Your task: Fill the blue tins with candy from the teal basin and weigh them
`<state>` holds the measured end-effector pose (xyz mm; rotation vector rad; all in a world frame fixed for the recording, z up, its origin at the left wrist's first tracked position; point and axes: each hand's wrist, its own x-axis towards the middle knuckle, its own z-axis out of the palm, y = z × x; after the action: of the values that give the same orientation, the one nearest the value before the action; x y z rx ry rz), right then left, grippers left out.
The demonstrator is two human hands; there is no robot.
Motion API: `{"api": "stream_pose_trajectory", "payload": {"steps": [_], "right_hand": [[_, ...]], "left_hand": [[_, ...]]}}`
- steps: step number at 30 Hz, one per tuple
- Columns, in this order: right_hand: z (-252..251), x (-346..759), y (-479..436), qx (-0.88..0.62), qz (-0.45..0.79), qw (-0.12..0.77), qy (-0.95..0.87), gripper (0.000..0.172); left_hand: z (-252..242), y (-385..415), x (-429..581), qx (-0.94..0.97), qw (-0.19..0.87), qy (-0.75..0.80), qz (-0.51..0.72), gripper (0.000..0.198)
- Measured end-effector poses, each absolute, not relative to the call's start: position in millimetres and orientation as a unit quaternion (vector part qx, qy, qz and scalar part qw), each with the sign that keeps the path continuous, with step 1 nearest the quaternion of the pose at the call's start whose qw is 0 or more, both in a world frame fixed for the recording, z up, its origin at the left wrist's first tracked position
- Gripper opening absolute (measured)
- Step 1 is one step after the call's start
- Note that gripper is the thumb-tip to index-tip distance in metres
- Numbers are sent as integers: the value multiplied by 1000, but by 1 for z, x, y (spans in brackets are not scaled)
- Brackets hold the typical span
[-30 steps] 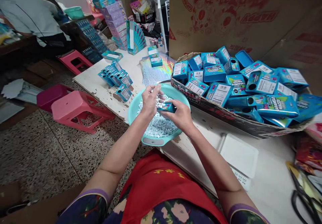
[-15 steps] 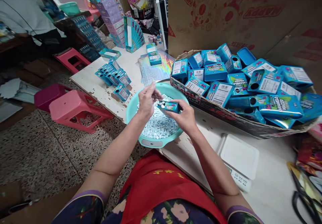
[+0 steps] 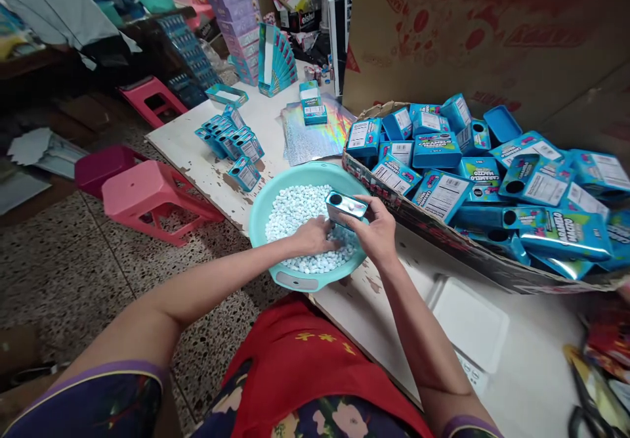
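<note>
A turquoise plastic basin (image 3: 260,228) holds a heap of small white candies (image 3: 300,205). My left hand (image 3: 315,236) reaches into the heap, thumb and fingers apart, the tips partly buried. Whether any candies are in its grasp is hidden. Above the basin's right side my right hand (image 3: 378,228) is closed around a small blue tin (image 3: 347,207), thumb on the near side. The tin is held nearly level, its dark round opening toward the left, and a few white candies rest on its upper face.
An open carton (image 3: 418,211) heaped with blue tins stands right of the basin. A white scale (image 3: 470,323) lies nearer me, with scissors (image 3: 588,392) at the far right. Grouped blue tins (image 3: 229,136) and a shiny sheet (image 3: 300,139) are behind. Pink stool (image 3: 142,192) at left.
My left hand has gone from beside the tin's opening down into the candies. My right hand has turned the tin so its opening shows. The view has shifted slightly.
</note>
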<state>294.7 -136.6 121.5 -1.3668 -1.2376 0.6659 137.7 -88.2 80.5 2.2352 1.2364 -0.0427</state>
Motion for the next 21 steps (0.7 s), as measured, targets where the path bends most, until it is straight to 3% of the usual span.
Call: {"api": "stream_pose_trajectory", "payload": {"steps": [5,8,14,17,21], "right_hand": [[116,296,-136,-592,293,545,-516,40],[118,295,-138,-594,279,533,-534,38],[125,279,-140,-584,245,473,-613,30],[129,267,-140,-571,242,420,-662,29],[135,261,-141,-592,238,410,-652,29]], "left_hand": [[86,-83,110,784,356,508,20,22],[98,-76,100,738,387,549,65,21],[142,-78,114,441,631,456,446,29],[154,-77,130,348,632,405,561,30],[154,-73,141,317,617,391,604,30]]}}
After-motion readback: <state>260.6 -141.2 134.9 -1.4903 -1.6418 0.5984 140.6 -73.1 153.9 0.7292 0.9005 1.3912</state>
